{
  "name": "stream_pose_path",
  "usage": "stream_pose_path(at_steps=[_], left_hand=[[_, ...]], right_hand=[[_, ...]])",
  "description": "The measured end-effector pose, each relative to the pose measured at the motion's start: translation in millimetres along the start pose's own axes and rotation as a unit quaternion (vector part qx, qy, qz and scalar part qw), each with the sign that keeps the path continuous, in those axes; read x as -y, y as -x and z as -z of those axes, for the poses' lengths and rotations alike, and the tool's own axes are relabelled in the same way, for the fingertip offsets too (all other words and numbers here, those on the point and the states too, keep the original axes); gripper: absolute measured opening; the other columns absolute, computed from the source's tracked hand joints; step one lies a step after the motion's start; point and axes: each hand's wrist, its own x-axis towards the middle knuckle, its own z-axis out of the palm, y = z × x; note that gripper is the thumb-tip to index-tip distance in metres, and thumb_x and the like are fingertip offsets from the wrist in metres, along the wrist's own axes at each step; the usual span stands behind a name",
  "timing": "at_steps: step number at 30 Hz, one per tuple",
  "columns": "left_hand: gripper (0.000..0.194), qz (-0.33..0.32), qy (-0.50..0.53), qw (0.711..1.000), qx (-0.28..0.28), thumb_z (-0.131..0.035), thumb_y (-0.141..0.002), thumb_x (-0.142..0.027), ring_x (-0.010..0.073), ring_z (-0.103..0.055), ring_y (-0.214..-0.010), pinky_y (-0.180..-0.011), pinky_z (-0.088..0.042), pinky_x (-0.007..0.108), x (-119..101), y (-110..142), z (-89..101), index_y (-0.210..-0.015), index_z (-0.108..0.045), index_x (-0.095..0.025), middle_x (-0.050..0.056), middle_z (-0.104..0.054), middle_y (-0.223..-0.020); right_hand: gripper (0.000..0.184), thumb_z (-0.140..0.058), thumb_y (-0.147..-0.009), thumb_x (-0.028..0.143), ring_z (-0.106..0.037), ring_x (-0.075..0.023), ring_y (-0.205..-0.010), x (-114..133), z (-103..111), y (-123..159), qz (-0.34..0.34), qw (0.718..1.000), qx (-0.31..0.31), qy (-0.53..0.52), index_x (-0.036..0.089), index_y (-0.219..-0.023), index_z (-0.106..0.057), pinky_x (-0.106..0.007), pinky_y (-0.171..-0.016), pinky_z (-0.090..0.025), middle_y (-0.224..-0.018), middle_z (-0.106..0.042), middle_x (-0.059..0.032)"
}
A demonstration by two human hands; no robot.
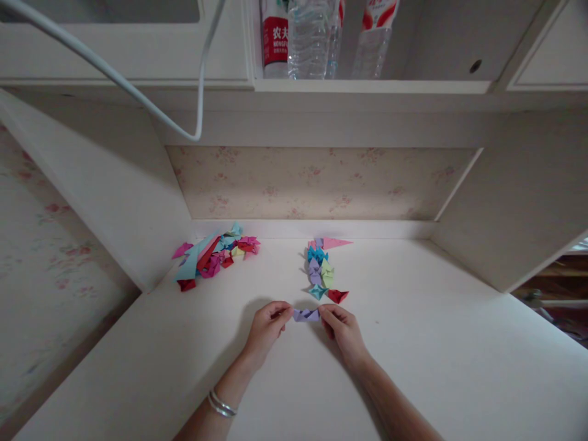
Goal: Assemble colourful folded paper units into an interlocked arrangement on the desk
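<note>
A small purple folded-paper piece (pixel 306 315) is stretched between my two hands over the white desk. My left hand (pixel 270 327) pinches its left end, and my right hand (pixel 342 329) pinches the right end. Just beyond it lie a red folded-paper piece (pixel 338 296) and a teal one (pixel 318 292). Behind these, a purple piece (pixel 315 271) and a light green piece (pixel 327 274) sit side by side. Farther back are blue paper pieces (pixel 318 255) and a pointed pink one (pixel 336 243).
A heap of colourful folded papers (pixel 215 257) lies at the desk's back left. Above the white desk (pixel 436 343), a shelf holds plastic bottles (pixel 310 40). A white bent cable or tube (pixel 138 98) hangs at upper left. Side panels (pixel 505 202) flank the desk.
</note>
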Motion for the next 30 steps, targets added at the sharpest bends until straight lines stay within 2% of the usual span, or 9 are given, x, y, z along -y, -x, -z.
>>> stream_pose_path(at_steps=[12, 30], left_hand=[[0.041, -0.012, 0.000, 1.000, -0.003, -0.071, -0.067, -0.049, 0.0080, -0.041, -0.047, -0.042, -0.028, 0.019, 2.5, -1.4, 0.1, -0.087, -0.069, -0.015, -0.004, -0.049, -0.053], [0.040, -0.007, -0.018, 1.000, 0.006, -0.069, -0.070, -0.047, 0.0082, -0.040, -0.049, -0.042, -0.027, 0.019, -4.9, 1.5, -1.0, -0.089, -0.069, -0.012, -0.004, -0.048, -0.054]], right_hand=[[0.039, -0.067, -0.073, 0.054, -0.032, -0.0079, -0.043, 3.3, -0.5, 0.1, -0.003, 1.000, -0.006, -0.022, 0.015, -0.072, -0.068, -0.022, -0.041, -0.022, -0.047, -0.042, 0.0053], [0.037, -0.065, -0.077, 0.052, -0.031, -0.0072, -0.043, 0.3, 0.9, -0.4, -0.008, 1.000, -0.003, -0.026, 0.015, -0.072, -0.066, -0.022, -0.041, -0.021, -0.047, -0.042, 0.0060]])
